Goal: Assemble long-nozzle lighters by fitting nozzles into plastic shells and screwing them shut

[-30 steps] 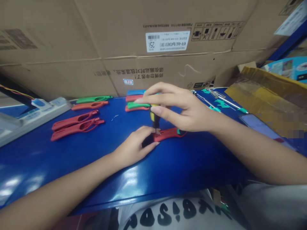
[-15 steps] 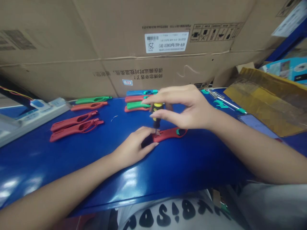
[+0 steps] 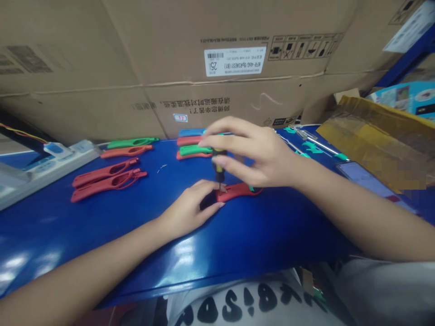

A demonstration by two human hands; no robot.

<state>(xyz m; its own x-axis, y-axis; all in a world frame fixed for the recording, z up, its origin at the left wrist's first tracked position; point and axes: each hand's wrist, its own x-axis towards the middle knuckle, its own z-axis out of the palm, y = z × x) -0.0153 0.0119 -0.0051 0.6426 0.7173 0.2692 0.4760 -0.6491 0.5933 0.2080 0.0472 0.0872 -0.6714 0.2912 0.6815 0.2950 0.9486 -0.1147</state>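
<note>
A red plastic handle piece [image 3: 238, 190] lies on the blue table [image 3: 102, 226] in front of me. My left hand [image 3: 193, 204] pinches its near end and holds it down. A small screwdriver [image 3: 219, 168] with a black and yellow handle stands upright with its tip on that piece. My right hand [image 3: 253, 151] is closed on the screwdriver's top, fingers wrapped round the handle.
Red handle halves [image 3: 107, 176] lie at the left, with green and orange ones [image 3: 131, 146] behind. A stack of coloured handles [image 3: 192, 146] sits behind my hands. Cardboard boxes [image 3: 217, 68] wall off the back. A power strip [image 3: 44, 158] is far left; a phone [image 3: 365, 177] and teal-handled tools [image 3: 317, 146] lie right.
My right hand's fingers have shifted round the screwdriver handle, turning it. The left hand and the red piece have stayed put.
</note>
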